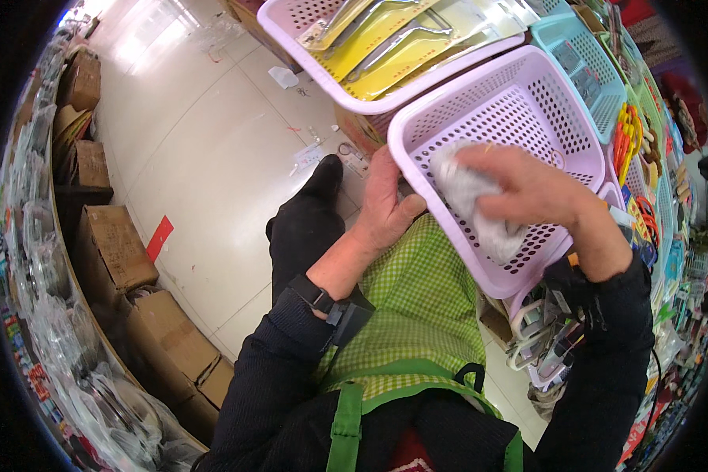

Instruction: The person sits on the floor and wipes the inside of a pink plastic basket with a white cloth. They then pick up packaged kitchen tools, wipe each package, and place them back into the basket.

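Note:
A lilac perforated plastic basket [410,171] lies tilted before me, with a thin ring-like band [557,159] inside. My left hand [386,206] grips its near left rim, thumb and fingers closed about the edge. Inside the basket my right hand [516,186], slightly blurred, holds a crumpled whitish-grey cloth [498,236] against the perforated bottom and near wall. Part of the cloth is hidden under the fingers.
A second lilac basket [383,106] with carded metal tools [389,50] adjoins at the top. Turquoise baskets [610,112] and orange-and-yellow-handled items [625,141] stand right. Cardboard boxes [118,248] line the left shelf; litter and a red strip [160,238] lie on the tiled floor.

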{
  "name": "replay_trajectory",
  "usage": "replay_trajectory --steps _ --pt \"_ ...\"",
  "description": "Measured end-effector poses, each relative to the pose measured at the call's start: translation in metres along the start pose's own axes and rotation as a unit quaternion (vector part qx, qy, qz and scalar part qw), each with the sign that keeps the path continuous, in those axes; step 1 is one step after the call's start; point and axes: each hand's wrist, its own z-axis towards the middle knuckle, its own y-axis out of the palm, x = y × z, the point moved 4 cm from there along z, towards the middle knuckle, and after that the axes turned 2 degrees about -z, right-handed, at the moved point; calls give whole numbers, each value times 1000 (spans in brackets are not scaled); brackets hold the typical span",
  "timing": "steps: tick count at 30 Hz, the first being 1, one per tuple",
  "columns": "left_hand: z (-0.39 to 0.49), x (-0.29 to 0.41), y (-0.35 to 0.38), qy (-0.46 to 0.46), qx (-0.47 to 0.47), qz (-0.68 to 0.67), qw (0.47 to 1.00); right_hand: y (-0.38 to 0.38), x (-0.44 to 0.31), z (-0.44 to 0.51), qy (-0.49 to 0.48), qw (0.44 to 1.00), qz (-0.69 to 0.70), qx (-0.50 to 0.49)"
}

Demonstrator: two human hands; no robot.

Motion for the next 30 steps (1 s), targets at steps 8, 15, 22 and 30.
replay_trajectory --steps 8,15,22,30 --pt "1 14 -7 -64 -107 -21 992 0 -36 46 -151 940 -147 268" --pt "2 13 -9 -38 -101 103 989 33 -50 35 -113 919 -287 244" --pt "-2 -2 -12 -46 -97 159 981 55 -53 4 -66 929 -316 183" --pt "7 25 -4 -27 -55 100 993 63 -51 -42 -35 954 -288 75"
